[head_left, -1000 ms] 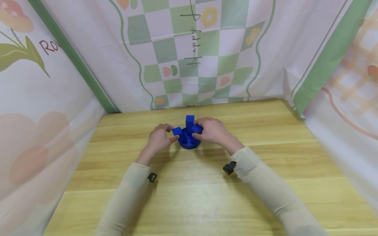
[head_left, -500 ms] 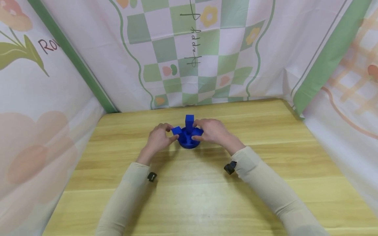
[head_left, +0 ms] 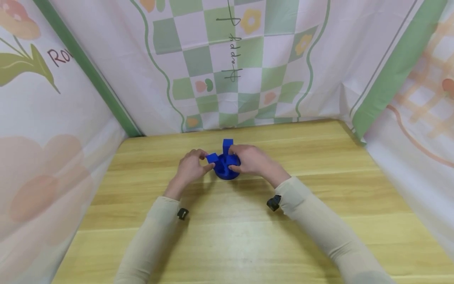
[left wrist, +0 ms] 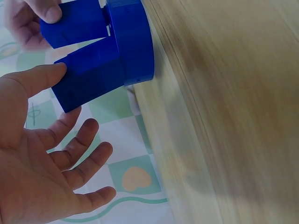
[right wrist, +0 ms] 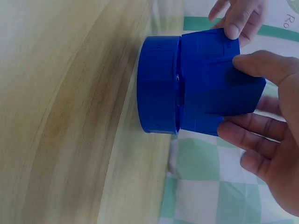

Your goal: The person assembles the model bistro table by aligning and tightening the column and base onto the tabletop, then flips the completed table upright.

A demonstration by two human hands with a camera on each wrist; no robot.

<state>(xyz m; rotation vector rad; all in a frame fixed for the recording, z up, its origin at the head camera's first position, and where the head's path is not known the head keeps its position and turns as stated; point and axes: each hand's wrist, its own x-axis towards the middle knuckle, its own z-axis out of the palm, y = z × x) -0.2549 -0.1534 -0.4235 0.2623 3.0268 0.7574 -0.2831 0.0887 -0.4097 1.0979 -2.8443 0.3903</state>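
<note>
A round blue base [head_left: 227, 176] stands on the wooden table, with several blue blocks rising from it. My left hand [head_left: 189, 167] pinches the outward-leaning left block [head_left: 212, 158] between thumb and index finger; the other fingers are spread in the left wrist view. My right hand [head_left: 252, 161] grips the right block [head_left: 232, 160] near its top, thumb on one side and fingers on the other. A taller block [head_left: 228, 144] stands at the back, close to the right fingertips. In the right wrist view, the held block [right wrist: 222, 91] hides part of the others, and a narrow gap separates it from the base rim [right wrist: 159, 84].
The wooden table [head_left: 234, 236] reaches back to a patterned cloth [head_left: 227, 94]. More printed cloth hangs on the left and right. A small black device [head_left: 274, 203] hangs at the right wrist, another [head_left: 182, 213] at the left.
My right hand has shifted a little to the left, its block now nearer the middle of the base. The left hand and its block look much the same.
</note>
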